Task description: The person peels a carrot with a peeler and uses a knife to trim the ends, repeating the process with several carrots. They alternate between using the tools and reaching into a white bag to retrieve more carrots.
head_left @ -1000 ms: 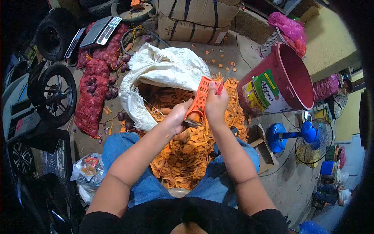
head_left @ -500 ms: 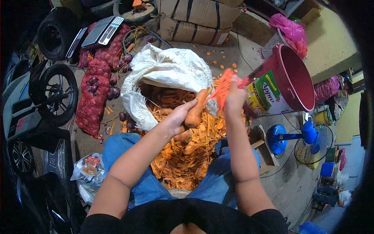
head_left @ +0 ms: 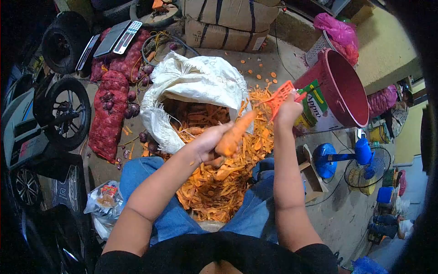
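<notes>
- The left hand (head_left: 211, 140) is gripping a carrot (head_left: 236, 131) by its thick end, fingers wrapped around it, with the tip pointing up and away over the peelings
- The right hand (head_left: 289, 111) is clenching the handle of an orange peeler (head_left: 279, 97), raised clear of the carrot and to its right, so blade and carrot are apart
- The carrot is sitting in front of the knees, above the heap of peelings (head_left: 219, 187) and just before the open mouth of the white sack (head_left: 196, 84)
- Judgement: for a clean stroke, the peeler should be landing flat near the held end and running along the length toward the tip, away from the left fingers, while the left hand is turning the carrot a little between strokes
- Judgement: light, even pressure should be taking skin only; the left grip wants to be sitting low so the blade is not meeting the knuckles
- The red bucket (head_left: 349, 86) is lying tilted just beyond the right hand and could be crowding a wide swing of the peeler
- A blue fan (head_left: 360, 155) and a small wooden box (head_left: 311, 176) are standing to the right of the knee
- Red mesh bags (head_left: 107, 114) of onions, a weighing scale (head_left: 119, 35), a wheel (head_left: 66, 112) and cardboard boxes (head_left: 228, 23) are lying to the left and behind, well apart from the hands
- The peelings are piling deep between the legs and spilling across the floor
</notes>
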Action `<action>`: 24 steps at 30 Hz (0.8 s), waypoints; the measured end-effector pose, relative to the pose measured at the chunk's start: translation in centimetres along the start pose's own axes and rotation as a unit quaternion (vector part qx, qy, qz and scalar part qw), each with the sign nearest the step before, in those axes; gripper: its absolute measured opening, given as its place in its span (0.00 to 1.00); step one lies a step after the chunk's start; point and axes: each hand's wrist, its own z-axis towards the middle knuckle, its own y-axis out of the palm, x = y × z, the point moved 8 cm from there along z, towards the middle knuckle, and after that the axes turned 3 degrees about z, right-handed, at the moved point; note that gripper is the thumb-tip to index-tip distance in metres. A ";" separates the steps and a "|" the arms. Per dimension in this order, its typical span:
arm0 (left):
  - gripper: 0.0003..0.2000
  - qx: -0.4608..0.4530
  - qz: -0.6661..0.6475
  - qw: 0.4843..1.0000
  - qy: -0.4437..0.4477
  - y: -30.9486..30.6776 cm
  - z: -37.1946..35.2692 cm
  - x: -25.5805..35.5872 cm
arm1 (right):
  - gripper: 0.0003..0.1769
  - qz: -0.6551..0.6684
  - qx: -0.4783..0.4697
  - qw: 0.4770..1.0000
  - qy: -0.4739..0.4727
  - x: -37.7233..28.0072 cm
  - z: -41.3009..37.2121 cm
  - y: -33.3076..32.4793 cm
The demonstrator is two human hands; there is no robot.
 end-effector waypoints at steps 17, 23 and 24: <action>0.18 0.010 0.090 0.993 0.078 0.2 -0.7 1.8 | 0.12 -0.065 0.017 0.997 -0.047 -1.1 1.4 -1.2; 0.18 0.032 -0.030 0.994 0.105 -1.3 1.3 1.9 | 0.10 -0.067 -0.241 0.967 -0.054 -3.2 -9.2 5.5; 0.18 0.032 -0.030 0.994 0.104 -1.0 1.1 1.9 | 0.11 -0.079 -0.251 0.961 -0.086 -3.0 -9.8 5.8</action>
